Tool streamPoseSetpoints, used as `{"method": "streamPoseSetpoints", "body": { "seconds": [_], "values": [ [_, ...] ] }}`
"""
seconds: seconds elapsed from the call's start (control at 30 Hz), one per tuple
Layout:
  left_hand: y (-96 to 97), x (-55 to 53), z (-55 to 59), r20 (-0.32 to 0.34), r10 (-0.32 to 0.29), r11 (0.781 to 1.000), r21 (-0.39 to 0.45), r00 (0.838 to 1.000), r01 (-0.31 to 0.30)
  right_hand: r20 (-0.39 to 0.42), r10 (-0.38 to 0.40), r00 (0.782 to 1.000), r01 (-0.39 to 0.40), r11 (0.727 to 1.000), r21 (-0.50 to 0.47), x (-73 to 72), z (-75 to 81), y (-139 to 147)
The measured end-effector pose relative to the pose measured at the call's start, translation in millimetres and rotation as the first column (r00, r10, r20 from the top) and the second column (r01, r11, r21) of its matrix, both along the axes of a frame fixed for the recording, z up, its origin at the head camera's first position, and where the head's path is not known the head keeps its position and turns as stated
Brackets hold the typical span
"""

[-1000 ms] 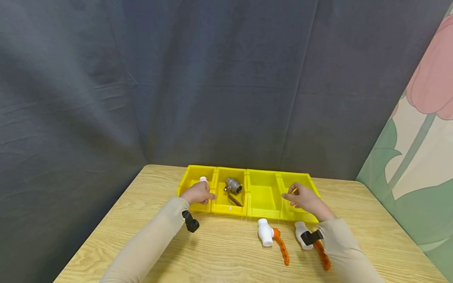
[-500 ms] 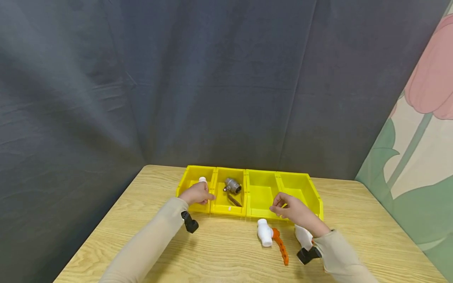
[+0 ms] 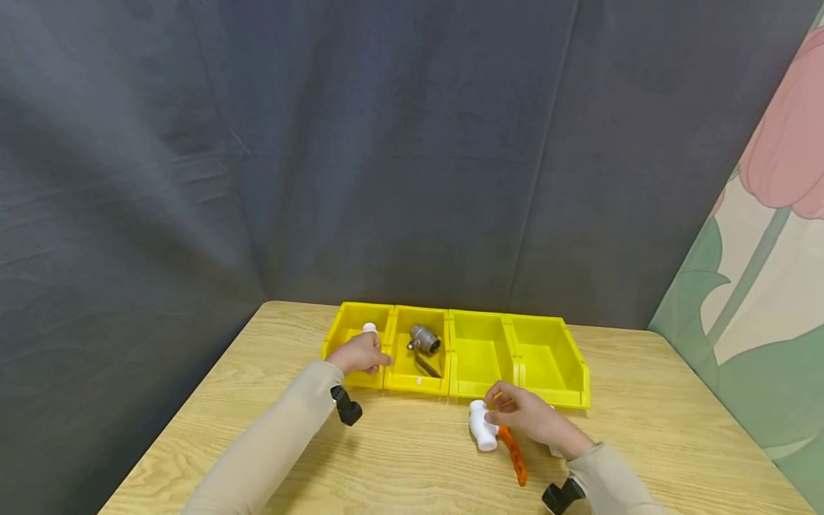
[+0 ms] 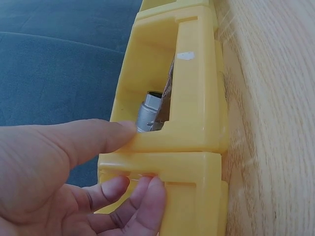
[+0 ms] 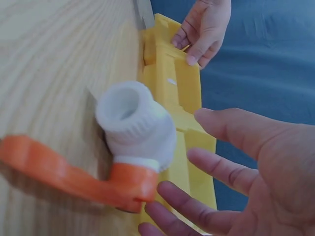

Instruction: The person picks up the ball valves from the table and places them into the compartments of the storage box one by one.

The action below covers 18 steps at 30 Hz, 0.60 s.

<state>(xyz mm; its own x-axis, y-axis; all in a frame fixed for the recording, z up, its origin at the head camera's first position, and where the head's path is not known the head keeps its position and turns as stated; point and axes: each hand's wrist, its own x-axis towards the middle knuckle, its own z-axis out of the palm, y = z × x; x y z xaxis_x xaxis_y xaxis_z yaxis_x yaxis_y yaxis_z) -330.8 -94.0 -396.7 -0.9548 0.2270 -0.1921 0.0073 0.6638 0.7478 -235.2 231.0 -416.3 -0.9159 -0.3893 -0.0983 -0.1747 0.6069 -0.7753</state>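
A white ball valve (image 3: 483,427) with an orange lever handle (image 3: 513,455) lies on the table, close before the yellow bins. My right hand (image 3: 524,415) is over its near side, fingers spread and slightly bent; in the right wrist view the fingertips come close to the white valve (image 5: 140,128), with no grip around it. My left hand (image 3: 357,354) pinches the wall between the two leftmost bins, thumb on one side and fingers curled on the other (image 4: 197,162). A white pipe-like end (image 3: 370,327) shows in the leftmost bin behind that hand.
A grey metal valve (image 3: 425,338) with a brown lever lies in the second yellow bin (image 3: 412,386). The third and fourth bins (image 3: 553,397) stand to its right. Another white valve is mostly hidden under my right forearm. A dark curtain (image 3: 399,179) hangs behind the table.
My right hand has moved from above the rightmost bin, left and toward me, down to the white ball valve. My left hand has stayed in place.
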Motion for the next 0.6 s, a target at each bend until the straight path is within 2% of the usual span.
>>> {"method": "streamPoseSetpoints", "body": {
  "seconds": [0.4,0.6],
  "values": [
    [1.0,0.4,-0.4,0.011,0.024,1.0,-0.012,1.0,-0.024,0.034,0.084,0.996,-0.082,0.994,-0.075,-2.1,-11.3,-1],
    [1.1,1.0,0.1,-0.003,0.01,1.0,-0.024,1.0,-0.01,0.031,0.098,0.995,-0.095,0.992,-0.083,-2.6,-13.1,-2]
  ]
}}
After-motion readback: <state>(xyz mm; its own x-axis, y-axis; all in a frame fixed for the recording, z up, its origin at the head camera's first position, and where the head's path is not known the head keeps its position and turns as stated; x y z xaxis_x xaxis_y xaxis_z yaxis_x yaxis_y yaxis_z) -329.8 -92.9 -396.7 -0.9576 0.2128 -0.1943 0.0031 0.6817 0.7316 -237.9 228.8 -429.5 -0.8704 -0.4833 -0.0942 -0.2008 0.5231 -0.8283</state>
